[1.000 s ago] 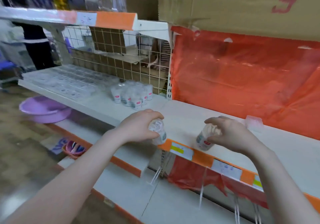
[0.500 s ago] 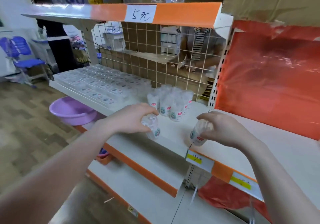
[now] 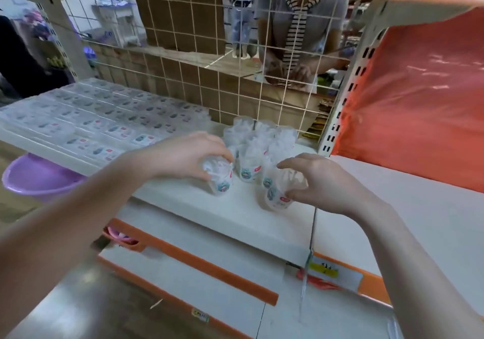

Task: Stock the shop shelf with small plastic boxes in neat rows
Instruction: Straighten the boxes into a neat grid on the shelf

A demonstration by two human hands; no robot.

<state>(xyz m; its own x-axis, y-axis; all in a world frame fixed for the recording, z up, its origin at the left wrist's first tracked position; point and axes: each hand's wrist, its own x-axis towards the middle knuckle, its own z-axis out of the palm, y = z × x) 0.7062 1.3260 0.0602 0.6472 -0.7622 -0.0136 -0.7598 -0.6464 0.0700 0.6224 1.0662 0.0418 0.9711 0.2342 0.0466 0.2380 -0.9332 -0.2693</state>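
Note:
My left hand [image 3: 183, 155] grips a small clear plastic container [image 3: 221, 181] from above and holds it on the white shelf [image 3: 209, 205]. My right hand [image 3: 322, 181] grips a second clear container [image 3: 277, 197] at the shelf, its fingers curled over the top. Both stand just in front of a cluster of several like containers [image 3: 259, 142] with small labels. Flat clear plastic boxes [image 3: 99, 119] lie in rows on the left part of the same shelf.
A wire grid [image 3: 235, 64] backs the shelf, and a person in striped clothing [image 3: 296, 37] stands behind it. Orange plastic sheeting [image 3: 419, 103] hangs at the right. A purple basin [image 3: 36, 176] sits low at the left. Lower shelves with orange edges [image 3: 209, 268] run below.
Both hands have carried their containers forward and left to the shelf, right in front of the cluster. The view has moved closer to the shelf.

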